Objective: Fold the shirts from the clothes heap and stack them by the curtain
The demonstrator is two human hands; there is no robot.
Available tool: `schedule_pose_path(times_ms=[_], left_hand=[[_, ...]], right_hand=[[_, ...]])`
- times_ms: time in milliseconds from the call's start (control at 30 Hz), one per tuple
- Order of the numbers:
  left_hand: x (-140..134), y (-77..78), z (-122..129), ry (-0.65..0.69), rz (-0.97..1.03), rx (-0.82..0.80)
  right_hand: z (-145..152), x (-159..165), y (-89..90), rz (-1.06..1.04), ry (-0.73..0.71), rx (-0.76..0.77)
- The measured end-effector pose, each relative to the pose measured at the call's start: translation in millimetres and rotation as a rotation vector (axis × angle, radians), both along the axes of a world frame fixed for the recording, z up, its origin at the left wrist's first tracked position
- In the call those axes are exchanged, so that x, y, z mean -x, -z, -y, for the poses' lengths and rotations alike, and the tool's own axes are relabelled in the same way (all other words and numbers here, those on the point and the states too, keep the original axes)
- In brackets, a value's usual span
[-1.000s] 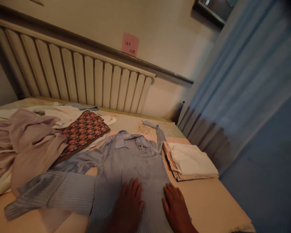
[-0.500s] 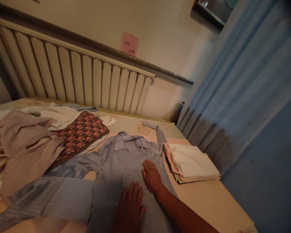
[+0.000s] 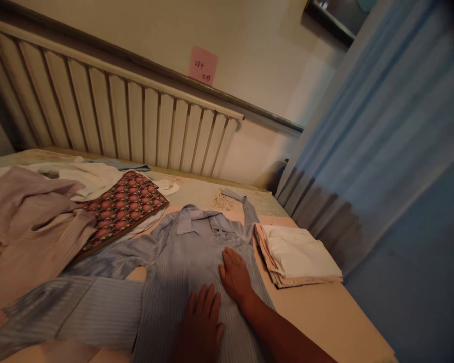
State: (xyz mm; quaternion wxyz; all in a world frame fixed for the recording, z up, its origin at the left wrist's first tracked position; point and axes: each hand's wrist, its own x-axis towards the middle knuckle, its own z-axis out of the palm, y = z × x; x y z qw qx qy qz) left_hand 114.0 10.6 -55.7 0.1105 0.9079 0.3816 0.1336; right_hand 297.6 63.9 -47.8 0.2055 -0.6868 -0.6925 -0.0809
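Blue-striped shirt [image 3: 166, 282] lies spread on the peach-coloured surface [image 3: 325, 322], collar toward the radiator [image 3: 136, 111], its lower part running out of the bottom of the view. Both hands are on it, palms down and open, neither of them gripping the cloth. The right hand [image 3: 236, 276] has changed most: a second ago it lay beside the shirt's right edge, low down, with its fingers spread; now it is higher and further in, on the upper front below the neckline, fingers closer together, and the forearm slants across that same edge. Half a second ago it was already there, so that last interval shows little difference. The left hand [image 3: 200, 322] has stayed on the lower front with its fingers stretched toward the collar, now just below and beside the right one. At lower left, a matching striped length of cloth [image 3: 102, 310] had its far end in view at first; that end now runs past the picture's left edge. Beyond it, the mauve garment [image 3: 30, 217] and the red-patterned item [image 3: 124, 206] sit slightly further left in the view, while the folded stack [image 3: 302, 252] remains beside the shirt, on its right.
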Motion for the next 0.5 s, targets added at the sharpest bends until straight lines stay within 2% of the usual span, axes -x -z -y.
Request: schedule_pose_path(times_ms=[233,500], left_hand=[[1.2,1.7,-1.0,0.019,0.014,0.013],[3.8,-0.8,-3.4,0.043,0.017,0.076]], right_hand=[[-2.8,2.3,-3.6,0.014,0.025,0.059],[-9.7,-0.2,-5.6,-0.046,0.003,0.027]])
